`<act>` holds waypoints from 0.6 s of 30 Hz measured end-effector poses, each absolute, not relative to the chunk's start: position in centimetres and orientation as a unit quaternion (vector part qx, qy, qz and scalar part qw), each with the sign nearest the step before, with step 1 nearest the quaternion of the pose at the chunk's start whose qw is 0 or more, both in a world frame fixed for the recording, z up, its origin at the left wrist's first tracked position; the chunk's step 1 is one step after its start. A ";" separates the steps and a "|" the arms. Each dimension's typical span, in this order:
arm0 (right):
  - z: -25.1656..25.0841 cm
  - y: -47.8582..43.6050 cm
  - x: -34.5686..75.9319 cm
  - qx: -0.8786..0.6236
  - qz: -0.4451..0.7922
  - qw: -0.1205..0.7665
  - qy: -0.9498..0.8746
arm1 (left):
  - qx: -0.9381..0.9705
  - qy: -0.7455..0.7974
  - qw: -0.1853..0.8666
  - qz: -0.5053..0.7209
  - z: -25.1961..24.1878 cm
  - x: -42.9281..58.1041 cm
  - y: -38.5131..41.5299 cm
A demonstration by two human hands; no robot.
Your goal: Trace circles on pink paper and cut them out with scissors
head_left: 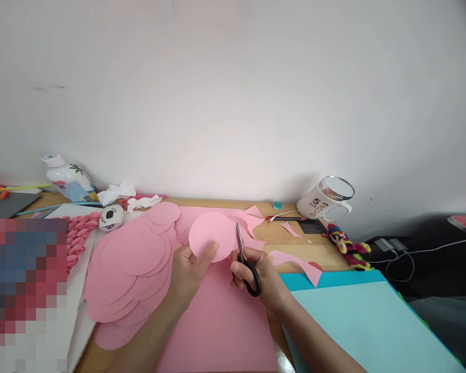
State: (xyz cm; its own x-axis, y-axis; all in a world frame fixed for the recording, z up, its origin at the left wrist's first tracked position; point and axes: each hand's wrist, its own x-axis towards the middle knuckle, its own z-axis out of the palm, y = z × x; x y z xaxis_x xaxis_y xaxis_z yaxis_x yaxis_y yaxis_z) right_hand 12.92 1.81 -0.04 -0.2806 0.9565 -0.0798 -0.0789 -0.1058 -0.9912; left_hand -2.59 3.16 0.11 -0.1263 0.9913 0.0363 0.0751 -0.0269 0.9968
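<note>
My left hand (190, 269) pinches a pink paper circle (212, 235) by its lower edge and holds it up above a large pink sheet (221, 321). My right hand (256, 274) grips black-handled scissors (245, 261), blades pointing up beside the circle's right edge. A pile of cut pink circles (132, 269) lies just left of my left hand. Pink offcuts (295, 259) lie to the right of the scissors.
A white mug (326, 199) stands at the back right by the wall, a plastic bottle (68, 178) at the back left. Turquoise paper sheets (365, 321) cover the right front. A small punch tool (111, 216), crumpled tissue (118, 194), a colourful toy (345, 243) and cables (399, 254) also lie around.
</note>
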 end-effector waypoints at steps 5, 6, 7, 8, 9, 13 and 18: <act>-0.6 1.8 12.8 -0.455 0.556 0.484 -0.500 | 0.450 0.582 0.388 0.555 0.1 -2.7 3.0; -0.6 1.8 12.8 -0.461 0.550 0.494 -0.490 | 0.421 0.598 0.369 0.573 0.1 -2.7 3.1; -0.7 1.8 12.7 -0.467 0.548 0.501 -0.480 | 0.385 0.603 0.353 0.603 0.1 -2.9 3.3; -0.7 1.9 12.7 -0.475 0.547 0.504 -0.470 | 0.344 0.592 0.346 0.642 0.2 -3.0 3.5; -0.7 1.9 12.6 -0.485 0.547 0.502 -0.461 | 0.304 0.567 0.348 0.682 0.2 -3.2 3.8; -0.6 2.2 12.3 -0.508 0.561 0.479 -0.444 | 0.232 0.445 0.372 0.781 0.3 -3.6 4.9; -0.9 2.5 12.2 -0.495 0.554 0.510 -0.434 | 0.380 0.458 0.325 0.735 -0.1 -3.3 4.3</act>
